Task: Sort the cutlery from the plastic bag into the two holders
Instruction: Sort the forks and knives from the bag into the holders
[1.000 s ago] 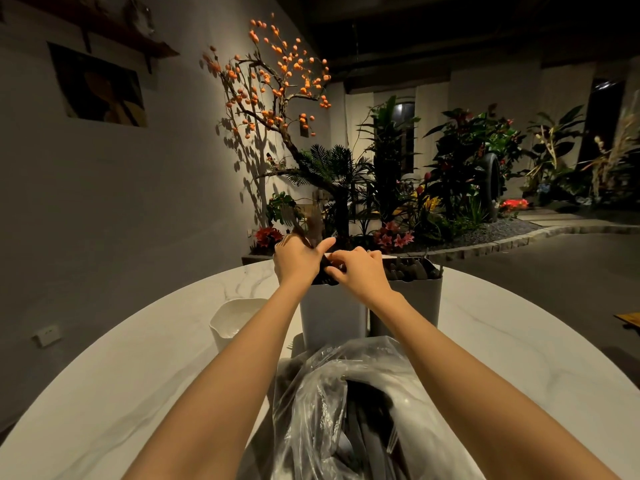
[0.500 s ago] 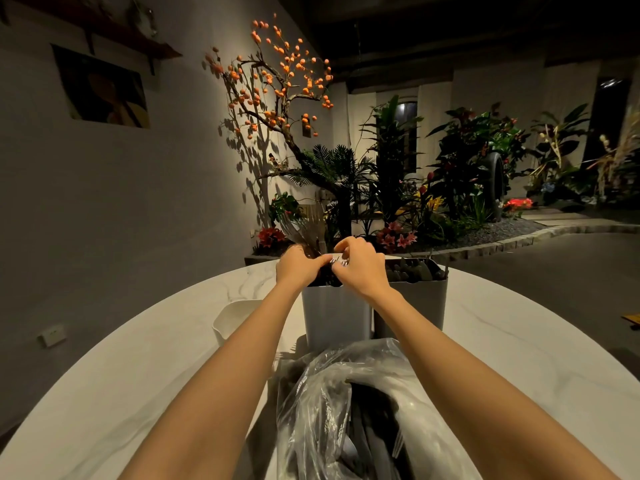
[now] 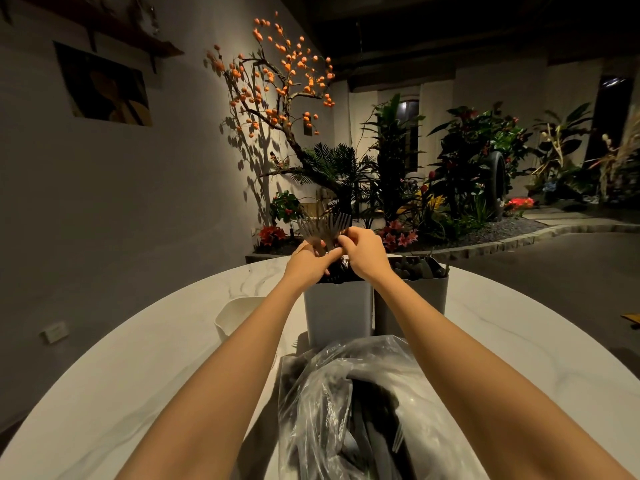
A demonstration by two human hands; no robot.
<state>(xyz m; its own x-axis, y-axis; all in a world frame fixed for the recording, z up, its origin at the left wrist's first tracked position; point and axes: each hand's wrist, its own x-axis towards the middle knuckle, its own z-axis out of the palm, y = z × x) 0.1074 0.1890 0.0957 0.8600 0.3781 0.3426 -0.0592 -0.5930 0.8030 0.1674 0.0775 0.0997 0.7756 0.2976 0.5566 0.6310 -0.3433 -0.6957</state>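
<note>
A: Status on the hands?

B: Both over the left holder (image 3: 337,315). My left hand (image 3: 309,260) has its grip curled round a bunch of dark forks (image 3: 323,227), tines fanned upward and blurred. My right hand (image 3: 366,252) is right against it, fingertips pinching at the same bunch near the handles. Can't tell how many forks.

A: Where's everything else?

B: Left holder and right holder (image 3: 412,299) stand side by side, touching, at the far side of the worktop (image 3: 145,368). Both show dark cutlery at the rim; the right one is packed. Plastic bag (image 3: 363,410) lies nearest me, between my forearms, with dark cutlery still inside. A white container (image 3: 239,315) sits left of the holders, partly behind my left arm.

A: Background?

B: Orange-berried tree (image 3: 273,81) and plants beyond the worktop, dim room.
</note>
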